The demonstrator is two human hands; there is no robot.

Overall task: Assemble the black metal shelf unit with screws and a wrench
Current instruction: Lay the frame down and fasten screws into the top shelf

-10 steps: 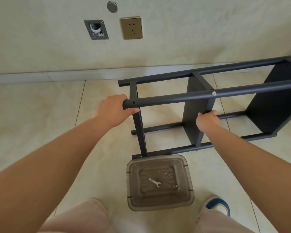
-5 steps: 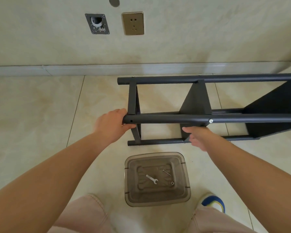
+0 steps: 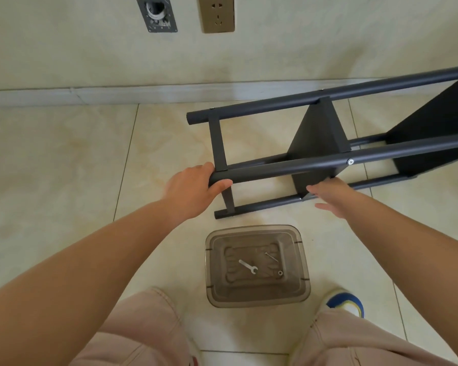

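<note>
The shelf unit (image 3: 328, 143) lies on its side at two o'clock — left hand (image 3: 193, 191) grips its near tube's end; right hand (image 3: 333, 196), fingers straight, touches the middle panel's lower edge.

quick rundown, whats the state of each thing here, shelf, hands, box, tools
black metal shelf unit: lying on its side on the floor tiles
left hand: grips the end of the near upper tube
right hand: fingers straight, at the middle panel's lower edge, gripping nothing
clear plastic box: upright on the floor, no lid
wrench: lying loose in the box
screw: lying loose in the box
wall socket: nothing plugged in
</note>
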